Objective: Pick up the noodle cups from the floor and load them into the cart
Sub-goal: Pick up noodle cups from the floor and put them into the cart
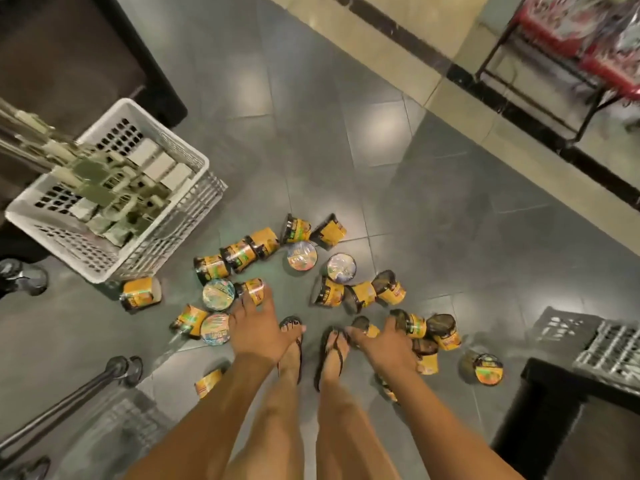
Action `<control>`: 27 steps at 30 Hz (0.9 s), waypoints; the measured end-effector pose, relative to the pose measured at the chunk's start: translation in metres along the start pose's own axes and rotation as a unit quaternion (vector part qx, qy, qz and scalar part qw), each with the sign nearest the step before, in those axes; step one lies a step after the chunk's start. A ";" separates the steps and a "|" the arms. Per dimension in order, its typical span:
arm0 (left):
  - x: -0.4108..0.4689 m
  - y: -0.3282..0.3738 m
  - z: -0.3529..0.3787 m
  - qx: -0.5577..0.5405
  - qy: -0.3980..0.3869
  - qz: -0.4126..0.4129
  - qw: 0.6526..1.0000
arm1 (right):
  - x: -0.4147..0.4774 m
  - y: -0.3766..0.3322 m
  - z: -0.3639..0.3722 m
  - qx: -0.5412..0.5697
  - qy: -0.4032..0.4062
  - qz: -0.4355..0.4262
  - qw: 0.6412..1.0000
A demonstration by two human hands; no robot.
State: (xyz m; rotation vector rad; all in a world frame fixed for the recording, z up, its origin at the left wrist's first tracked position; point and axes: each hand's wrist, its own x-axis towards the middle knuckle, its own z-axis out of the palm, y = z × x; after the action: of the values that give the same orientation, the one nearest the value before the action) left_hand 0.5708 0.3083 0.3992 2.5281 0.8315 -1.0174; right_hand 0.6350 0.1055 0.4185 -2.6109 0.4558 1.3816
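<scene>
Left hand on toppled cup, grip unclear; right hand clasps second cup. Risk: knocking neighbouring cups, roll-away.

Glossy floor tiles, plastic basket

Black flip-flops; red rack — stocked, perhaps with snacks — upper right.

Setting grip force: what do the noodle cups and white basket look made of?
Noodle cups: probably paper or thin plastic, glossy yellow printed sides; lids look foil, mirroring light. White basket: moulded plastic, matte, perforated walls, thick rim. Blur leaves cups uncertain.
</scene>
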 end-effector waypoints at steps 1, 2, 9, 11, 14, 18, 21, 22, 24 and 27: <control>0.019 0.004 0.009 -0.001 -0.009 -0.011 1.000 | 0.017 -0.007 0.005 0.006 -0.008 0.006 1.000; 0.037 0.008 0.019 -0.010 -0.013 -0.024 1.000 | 0.036 -0.011 0.013 0.004 -0.019 0.013 1.000; 0.170 0.028 0.132 -0.045 0.005 -0.042 0.998 | 0.213 -0.018 0.083 -0.060 -0.035 0.020 0.997; 0.216 0.034 0.169 -0.048 0.004 -0.052 0.998 | 0.272 -0.025 0.100 -0.070 -0.006 0.003 0.998; 0.286 0.044 0.215 -0.048 0.009 -0.065 0.997 | 0.354 -0.040 0.122 -0.078 0.039 -0.042 0.995; 0.370 0.066 0.258 -0.067 0.068 -0.075 0.993 | 0.433 -0.062 0.158 -0.074 0.065 -0.042 0.994; 0.411 0.080 0.283 -0.070 0.106 -0.071 0.989 | 0.467 -0.069 0.194 -0.081 0.076 -0.017 0.994; 0.419 0.084 0.291 -0.065 0.115 -0.070 0.989 | 0.472 -0.068 0.204 -0.077 0.091 -0.013 0.993; 0.429 0.089 0.301 -0.063 0.137 -0.075 0.986 | 0.475 -0.066 0.218 -0.057 0.134 -0.019 0.989; 0.430 0.091 0.301 -0.106 0.136 -0.082 0.982 | 0.474 -0.060 0.220 -0.001 0.174 -0.053 0.983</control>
State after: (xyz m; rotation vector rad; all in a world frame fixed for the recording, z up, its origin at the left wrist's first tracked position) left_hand 0.7155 0.2718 -0.1121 2.4772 1.1740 -0.5932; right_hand 0.7341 0.1303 -0.0977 -2.8390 0.3507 0.8932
